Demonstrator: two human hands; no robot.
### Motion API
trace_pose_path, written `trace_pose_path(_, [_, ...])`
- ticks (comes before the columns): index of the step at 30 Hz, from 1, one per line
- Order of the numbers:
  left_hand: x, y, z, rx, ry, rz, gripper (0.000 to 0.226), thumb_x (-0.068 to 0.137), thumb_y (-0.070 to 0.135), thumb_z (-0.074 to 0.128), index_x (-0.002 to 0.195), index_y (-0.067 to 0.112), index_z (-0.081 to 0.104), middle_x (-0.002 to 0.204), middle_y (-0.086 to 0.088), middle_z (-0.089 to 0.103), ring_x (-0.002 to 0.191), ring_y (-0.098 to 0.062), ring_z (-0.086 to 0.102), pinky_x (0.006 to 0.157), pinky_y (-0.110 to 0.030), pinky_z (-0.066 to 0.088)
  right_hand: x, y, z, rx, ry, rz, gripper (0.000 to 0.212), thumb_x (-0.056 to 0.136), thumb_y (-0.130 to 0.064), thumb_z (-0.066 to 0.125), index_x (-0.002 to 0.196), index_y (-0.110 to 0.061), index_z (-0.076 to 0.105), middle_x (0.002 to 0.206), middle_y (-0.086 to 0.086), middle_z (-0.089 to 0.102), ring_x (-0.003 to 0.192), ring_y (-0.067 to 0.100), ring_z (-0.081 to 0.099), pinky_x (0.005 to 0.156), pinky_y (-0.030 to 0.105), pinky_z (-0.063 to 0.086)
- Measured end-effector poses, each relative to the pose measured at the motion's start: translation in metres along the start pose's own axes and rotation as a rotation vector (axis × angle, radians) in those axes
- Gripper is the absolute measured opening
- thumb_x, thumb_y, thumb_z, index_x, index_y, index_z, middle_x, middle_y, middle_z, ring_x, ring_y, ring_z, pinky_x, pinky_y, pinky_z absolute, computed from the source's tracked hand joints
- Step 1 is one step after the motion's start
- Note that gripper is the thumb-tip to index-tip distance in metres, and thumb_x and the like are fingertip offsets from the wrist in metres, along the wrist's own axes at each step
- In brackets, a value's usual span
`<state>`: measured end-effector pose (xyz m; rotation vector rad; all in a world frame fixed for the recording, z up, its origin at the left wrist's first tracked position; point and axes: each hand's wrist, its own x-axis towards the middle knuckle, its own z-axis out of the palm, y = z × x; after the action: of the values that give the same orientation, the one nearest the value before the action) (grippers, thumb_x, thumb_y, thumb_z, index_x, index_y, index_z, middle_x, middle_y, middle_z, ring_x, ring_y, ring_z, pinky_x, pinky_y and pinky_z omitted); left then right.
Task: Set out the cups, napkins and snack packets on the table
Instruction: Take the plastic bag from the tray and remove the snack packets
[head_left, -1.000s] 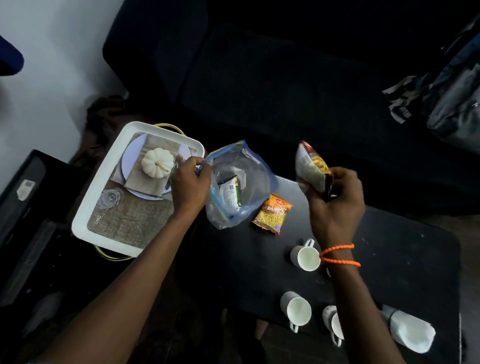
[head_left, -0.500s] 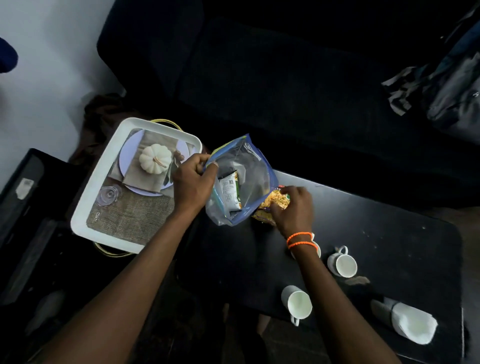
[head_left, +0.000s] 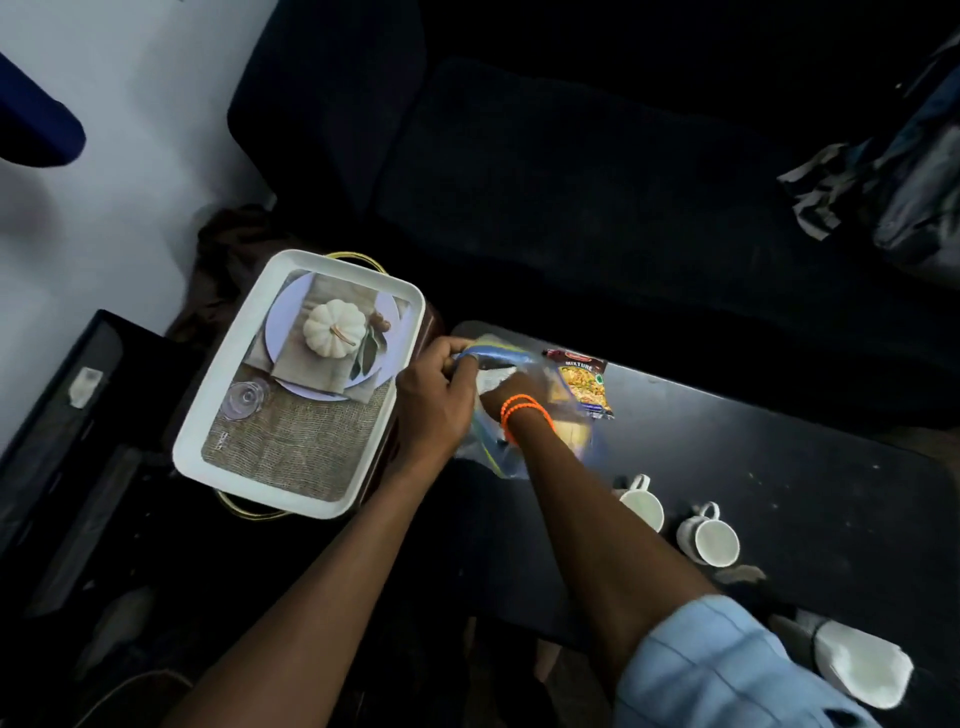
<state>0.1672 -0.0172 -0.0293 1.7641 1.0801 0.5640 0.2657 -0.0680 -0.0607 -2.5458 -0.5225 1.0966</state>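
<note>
Head view: a clear plastic bag (head_left: 524, 415) with a blue zip edge sits at the near-left corner of the black table (head_left: 779, 467); the left hand (head_left: 436, 400) pinches its blue rim, fingers curled round the edge; the right hand (head_left: 506, 387), orange bead bands at the wrist, is pushed down inside the bag, and whether its fingers grip anything cannot be told; the two hands are close together at the bag mouth. A snack packet (head_left: 584, 382) marked MIXTURE, dark red top over a yellow print, lies flat on the table just beyond the bag; a second yellow packet shows blurred through the plastic. Two white cups (head_left: 709, 540) stand near the right forearm, one partly hidden; a white napkin (head_left: 862, 670) lies at the near right edge. A white tray (head_left: 218, 415) with a pumpkin picture sits left of the table.

Against half a second ago: the right hand was outside the bag on the orange packet, and is now inside; the MIXTURE packet now lies on the table; the bag has dropped lower and flatter.
</note>
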Motion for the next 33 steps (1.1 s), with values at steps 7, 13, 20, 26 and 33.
trace_pose_path(7, [-0.003,-0.004,-0.002,0.010,0.023,0.002,0.013,0.092,0.022,0.062,0.098,0.021,0.073,0.069,0.021,0.062,0.069,0.009,0.059,0.062,-0.005,0.037,0.011,0.013,0.018,-0.005,-0.047,0.013,0.054,0.087,-0.016,0.064,0.139,-0.010,0.051,0.125,0.019,0.067,0.112,0.035,0.065,0.082,0.034,0.052])
trace_pose_path(13, [0.017,-0.004,-0.017,0.078,0.156,-0.025,0.014,0.096,0.019,0.060,0.099,0.014,0.072,0.074,0.008,0.060,0.069,-0.007,0.051,0.060,-0.026,0.031,-0.042,-0.019,-0.036,0.064,0.196,-0.248,0.026,0.066,-0.027,0.077,0.090,-0.019,0.071,0.083,0.001,0.073,0.076,0.021,0.069,0.065,0.032,0.055])
trace_pose_path(20, [0.042,-0.015,-0.049,0.072,0.132,-0.063,0.013,0.096,0.018,0.061,0.097,0.013,0.073,0.076,0.002,0.062,0.071,-0.017,0.055,0.066,-0.033,0.043,-0.128,0.005,-0.140,0.606,0.462,-0.452,0.038,0.068,-0.016,0.079,0.105,-0.020,0.071,0.092,-0.004,0.076,0.081,0.010,0.072,0.070,0.021,0.057])
trace_pose_path(26, [0.045,-0.013,-0.077,-0.217,0.218,-0.197,0.016,0.077,0.026,0.059,0.071,0.027,0.074,0.067,0.002,0.060,0.062,-0.011,0.049,0.057,-0.028,0.036,-0.056,0.029,-0.099,0.252,0.618,-0.242,0.040,0.067,-0.023,0.080,0.104,-0.013,0.068,0.101,0.012,0.066,0.091,0.028,0.063,0.077,0.035,0.052])
trace_pose_path(33, [0.042,-0.003,-0.095,-0.403,0.371,-0.231,0.019,0.070,0.010,0.051,0.060,0.016,0.066,0.052,0.012,0.061,0.052,-0.002,0.049,0.052,-0.018,0.039,0.008,0.029,0.007,-0.446,0.306,-0.448,0.032,0.099,-0.027,0.050,0.123,-0.008,0.055,0.122,0.017,0.054,0.114,0.036,0.053,0.090,0.045,0.047])
